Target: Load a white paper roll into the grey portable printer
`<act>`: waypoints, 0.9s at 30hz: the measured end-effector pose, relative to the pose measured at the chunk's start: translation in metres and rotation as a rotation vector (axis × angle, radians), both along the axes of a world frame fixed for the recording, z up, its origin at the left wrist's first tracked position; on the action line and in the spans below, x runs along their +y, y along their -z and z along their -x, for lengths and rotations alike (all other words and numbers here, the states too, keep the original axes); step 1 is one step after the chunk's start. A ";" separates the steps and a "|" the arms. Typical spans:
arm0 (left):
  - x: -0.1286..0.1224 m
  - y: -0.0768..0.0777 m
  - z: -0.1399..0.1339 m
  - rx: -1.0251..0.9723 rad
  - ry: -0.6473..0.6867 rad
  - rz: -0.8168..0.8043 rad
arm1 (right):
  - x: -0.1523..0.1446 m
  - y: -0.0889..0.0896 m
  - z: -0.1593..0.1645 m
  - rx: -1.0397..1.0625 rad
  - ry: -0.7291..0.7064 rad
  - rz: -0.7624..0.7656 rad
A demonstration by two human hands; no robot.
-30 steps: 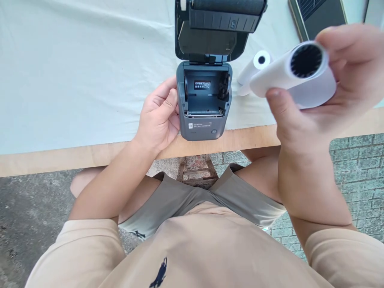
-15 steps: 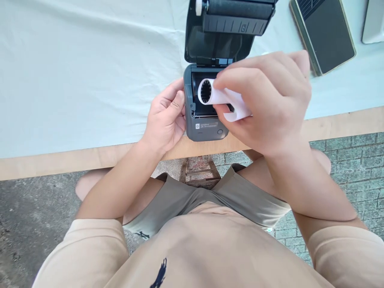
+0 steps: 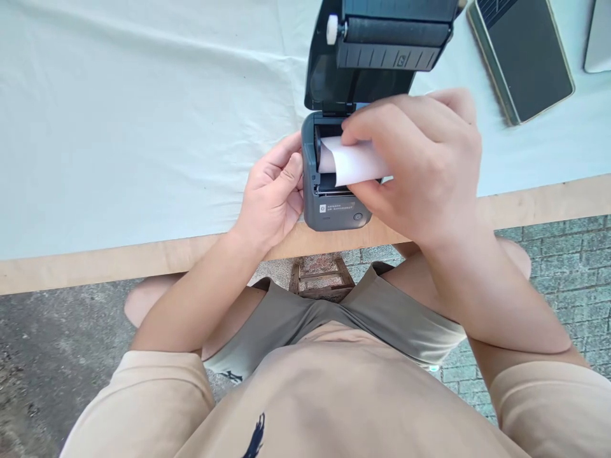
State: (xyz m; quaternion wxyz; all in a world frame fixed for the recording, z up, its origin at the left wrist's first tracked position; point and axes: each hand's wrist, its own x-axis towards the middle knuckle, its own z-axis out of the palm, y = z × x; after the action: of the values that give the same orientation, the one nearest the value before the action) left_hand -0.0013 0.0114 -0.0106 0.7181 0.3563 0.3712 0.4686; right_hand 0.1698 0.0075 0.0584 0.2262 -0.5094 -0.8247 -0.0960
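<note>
A small dark grey label printer (image 3: 337,219) sits at the table's front edge, its lid (image 3: 365,86) tipped up and back. The lid carries a black roller with a white knob on its left end. My left hand (image 3: 272,191) grips the printer's left side, thumb against the casing and fingers curled behind. In the printer's open bay lies a white paper roll (image 3: 358,160), with its loose end curling over the front. My right hand (image 3: 420,159) is closed around the roll's right part, which the fingers hide.
A pale cloth (image 3: 143,127) covers the wooden table (image 3: 95,259). At the back right lies a dark-screened phone (image 3: 529,57) in a case, with part of a grey device (image 3: 599,38) beyond it. Below the edge are my knees and a wooden stool (image 3: 322,286).
My right hand has lowered the paper roll into the printer's bay and levelled it; the open end of its core no longer shows. My left hand keeps its hold on the printer.
</note>
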 end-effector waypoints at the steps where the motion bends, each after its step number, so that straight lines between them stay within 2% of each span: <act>1: 0.000 0.001 0.000 -0.017 0.011 -0.004 | -0.001 0.003 -0.002 0.032 -0.033 -0.033; 7: 0.000 -0.003 0.000 -0.051 0.005 -0.005 | -0.016 0.024 -0.009 0.177 -0.248 -0.230; 12: 0.000 -0.004 0.000 -0.094 0.019 -0.002 | -0.022 0.038 -0.002 0.248 -0.316 -0.224; 20: 0.001 -0.001 0.001 -0.082 0.003 0.006 | -0.021 0.045 -0.008 0.235 -0.378 -0.263; 23: 0.004 0.008 0.001 -0.111 0.078 -0.057 | -0.023 0.050 -0.012 0.222 -0.388 -0.244; 25: 0.005 0.015 0.001 -0.117 0.098 -0.247 | -0.024 0.052 -0.014 0.235 -0.387 -0.233; 27: 0.005 0.019 0.002 -0.017 0.066 -0.241 | -0.021 0.052 -0.017 0.292 -0.384 -0.193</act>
State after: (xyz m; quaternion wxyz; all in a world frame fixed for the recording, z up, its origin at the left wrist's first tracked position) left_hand -0.0028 0.0168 -0.0298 0.6883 0.4479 0.2942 0.4890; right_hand 0.1864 -0.0138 0.0062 0.4045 -0.3278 -0.8520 -0.0551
